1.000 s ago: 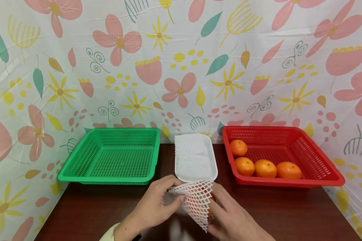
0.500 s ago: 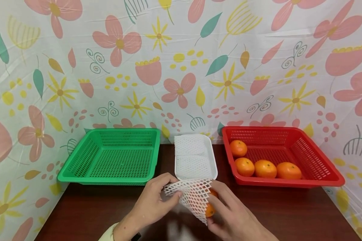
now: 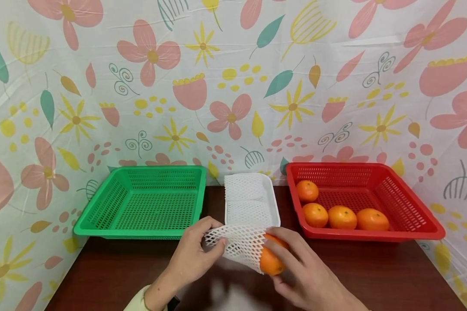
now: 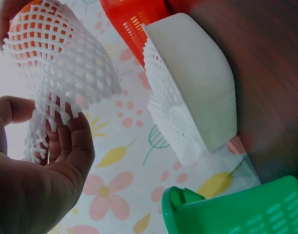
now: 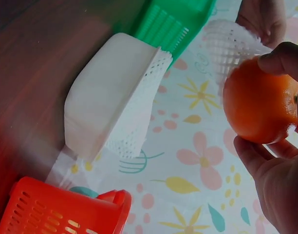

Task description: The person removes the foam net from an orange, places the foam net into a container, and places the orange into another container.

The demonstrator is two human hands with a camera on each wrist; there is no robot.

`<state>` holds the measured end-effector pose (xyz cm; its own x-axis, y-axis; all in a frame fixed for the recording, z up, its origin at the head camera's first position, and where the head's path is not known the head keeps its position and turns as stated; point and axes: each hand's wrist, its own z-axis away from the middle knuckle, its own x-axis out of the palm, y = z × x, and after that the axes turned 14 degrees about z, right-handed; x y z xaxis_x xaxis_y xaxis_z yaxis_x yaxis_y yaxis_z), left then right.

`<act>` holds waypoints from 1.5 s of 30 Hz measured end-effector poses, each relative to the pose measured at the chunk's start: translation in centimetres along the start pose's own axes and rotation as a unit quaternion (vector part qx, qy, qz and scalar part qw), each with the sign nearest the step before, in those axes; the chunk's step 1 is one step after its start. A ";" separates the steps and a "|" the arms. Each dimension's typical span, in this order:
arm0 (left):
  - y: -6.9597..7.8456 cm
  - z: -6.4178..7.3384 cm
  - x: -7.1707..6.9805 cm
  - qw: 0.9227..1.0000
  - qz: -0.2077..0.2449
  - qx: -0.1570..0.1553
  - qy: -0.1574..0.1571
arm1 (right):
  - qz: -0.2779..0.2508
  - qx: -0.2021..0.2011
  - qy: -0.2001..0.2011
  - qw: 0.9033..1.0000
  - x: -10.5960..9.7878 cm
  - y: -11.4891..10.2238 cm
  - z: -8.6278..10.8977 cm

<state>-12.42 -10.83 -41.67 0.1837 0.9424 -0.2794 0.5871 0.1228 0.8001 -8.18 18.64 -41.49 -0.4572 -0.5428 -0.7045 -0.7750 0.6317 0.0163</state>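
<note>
My left hand pinches one end of a white foam net sleeve between thumb and fingers. An orange sits partly inside the sleeve's other end, and my right hand grips it from the right. Seen from the right wrist, the bare part of the orange lies between thumb and fingers, with the netting over its far side. The left wrist view shows the netting stretched out from the fingers towards the fruit. Both hands hold these things above the table, in front of the white tray.
A white tray with more foam net sleeves stands at the middle back. Left of it is a green basket with nothing in it. The red basket on the right holds several oranges. A flowered cloth hangs behind.
The sleeve and both hands have moved slightly up, the left hand also to the left. More of the orange now shows outside the netting, and the sleeve lies more level.
</note>
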 end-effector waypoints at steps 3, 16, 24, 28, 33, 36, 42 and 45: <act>-0.2 0.0 -0.2 1.000 0.006 -0.012 0.002 | 0.000 -0.005 0.017 1.000 -0.1 0.2 -0.3; -1.1 -0.9 -0.9 0.996 0.052 -0.067 -0.002 | -0.003 0.003 0.054 0.999 -0.9 1.5 -0.8; -1.1 -2.3 -0.6 0.994 0.060 -0.096 0.009 | 0.016 0.033 0.056 0.998 -2.1 2.8 -1.2; -1.0 -2.9 -0.4 0.992 0.068 -0.106 0.016 | 0.016 0.043 0.060 0.997 -2.5 3.7 -1.3; -0.9 -3.8 0.0 0.991 0.077 -0.110 0.022 | 0.035 0.071 0.039 0.996 -3.1 5.0 -1.1; -0.9 -4.4 0.3 0.990 0.064 -0.118 0.034 | 0.049 0.086 0.028 0.995 -3.4 5.9 -1.0; -1.6 -5.7 1.0 0.989 0.042 -0.129 0.052 | 0.073 0.101 0.025 0.992 -3.7 7.8 -1.0; -1.8 -6.1 1.2 0.988 0.036 -0.139 0.056 | 0.075 0.110 0.014 0.991 -4.1 8.8 -1.1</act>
<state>-18.09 -8.01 -40.15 0.1198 0.9785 -0.1678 0.3342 0.1194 0.9349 -13.63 25.83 -37.73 -0.5746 -0.4470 -0.6856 -0.5846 0.8104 -0.0384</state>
